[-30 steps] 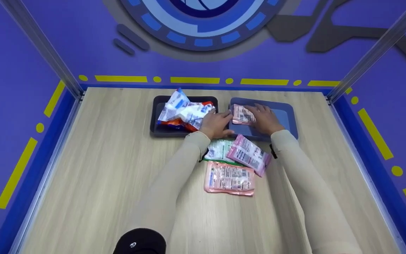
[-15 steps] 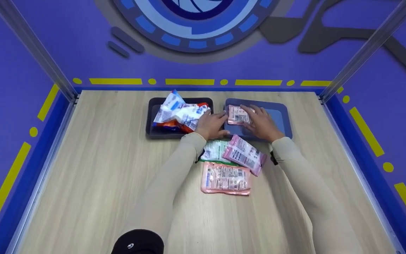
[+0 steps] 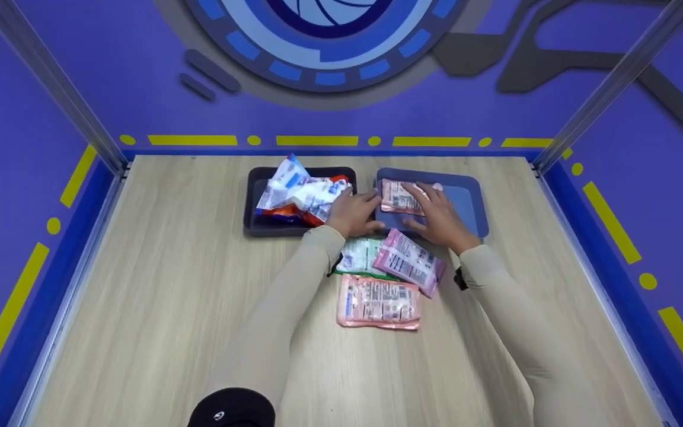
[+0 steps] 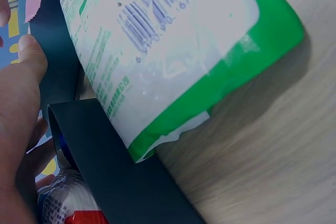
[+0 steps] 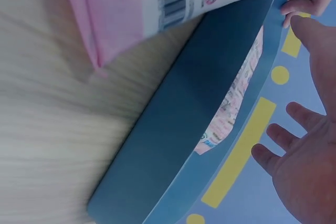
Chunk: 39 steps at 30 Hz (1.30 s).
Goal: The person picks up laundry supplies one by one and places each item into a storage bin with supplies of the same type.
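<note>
In the head view my left hand (image 3: pixel 353 214) lies over the right rim of a black tray (image 3: pixel 248 204), beside a white and blue packet (image 3: pixel 291 187) with orange-red packaging (image 3: pixel 288 212) under it. Its fingers are loosely extended and appear to grip nothing. My right hand (image 3: pixel 436 220) spreads over the grey-blue tray (image 3: pixel 466 204), fingertips over a pink packet (image 3: pixel 396 197) lying flat inside. In the right wrist view those fingers (image 5: pixel 283 137) are apart and hold nothing. Whether any fingertip touches the pink packet, I cannot tell.
In front of the trays lie a green and white packet (image 3: pixel 360 256), a purple-pink packet (image 3: pixel 411 262) overlapping it, and a peach-pink packet (image 3: pixel 379 302). Purple panels (image 3: pixel 318 127) enclose the wooden table (image 3: pixel 199 296) at the back and sides.
My right hand has drawn back a little toward me, so more of the pink packet in the tray shows. The left hand has stayed nearly still. The camera view has shifted slightly.
</note>
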### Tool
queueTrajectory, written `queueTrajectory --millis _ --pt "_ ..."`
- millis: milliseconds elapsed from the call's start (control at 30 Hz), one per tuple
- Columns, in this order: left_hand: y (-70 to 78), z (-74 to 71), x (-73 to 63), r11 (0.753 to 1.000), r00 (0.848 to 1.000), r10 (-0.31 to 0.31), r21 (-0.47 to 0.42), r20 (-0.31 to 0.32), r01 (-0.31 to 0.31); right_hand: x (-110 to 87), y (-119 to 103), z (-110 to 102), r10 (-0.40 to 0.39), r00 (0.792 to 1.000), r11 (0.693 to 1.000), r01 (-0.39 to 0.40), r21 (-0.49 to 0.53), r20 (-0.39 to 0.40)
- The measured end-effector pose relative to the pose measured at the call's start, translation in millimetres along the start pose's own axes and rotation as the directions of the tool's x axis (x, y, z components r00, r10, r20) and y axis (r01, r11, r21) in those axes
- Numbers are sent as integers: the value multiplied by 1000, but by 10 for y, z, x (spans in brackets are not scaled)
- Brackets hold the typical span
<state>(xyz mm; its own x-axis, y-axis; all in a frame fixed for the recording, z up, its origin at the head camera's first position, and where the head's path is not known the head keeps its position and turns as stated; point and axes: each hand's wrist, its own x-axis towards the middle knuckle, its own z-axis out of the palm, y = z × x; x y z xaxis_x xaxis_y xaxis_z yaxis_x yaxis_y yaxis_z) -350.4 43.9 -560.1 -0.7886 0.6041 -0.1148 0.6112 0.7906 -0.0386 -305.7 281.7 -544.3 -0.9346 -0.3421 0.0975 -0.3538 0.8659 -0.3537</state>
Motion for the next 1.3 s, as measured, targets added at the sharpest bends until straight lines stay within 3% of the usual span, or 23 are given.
queueTrajectory --millis 233,467,800,1067,1300 --pt "-13 2 6 1000 999 -16 -6 28 16 -130 -78 26 -42 999 998 42 36 -17" --pt "-43 19 34 1000 1000 -17 -5 -6 17 -252 -157 66 -95 994 993 98 60 -53" --pt "-22 29 42 1000 1000 -18 -19 -6 18 -523 -230 185 -127 990 984 135 120 -67" --pt "-19 39 43 1000 1000 -20 -21 -13 20 -704 -276 208 -41 999 989 38 140 18" --pt "2 21 11 999 1000 -12 -31 -18 12 -799 -257 247 -27 999 994 22 105 43"
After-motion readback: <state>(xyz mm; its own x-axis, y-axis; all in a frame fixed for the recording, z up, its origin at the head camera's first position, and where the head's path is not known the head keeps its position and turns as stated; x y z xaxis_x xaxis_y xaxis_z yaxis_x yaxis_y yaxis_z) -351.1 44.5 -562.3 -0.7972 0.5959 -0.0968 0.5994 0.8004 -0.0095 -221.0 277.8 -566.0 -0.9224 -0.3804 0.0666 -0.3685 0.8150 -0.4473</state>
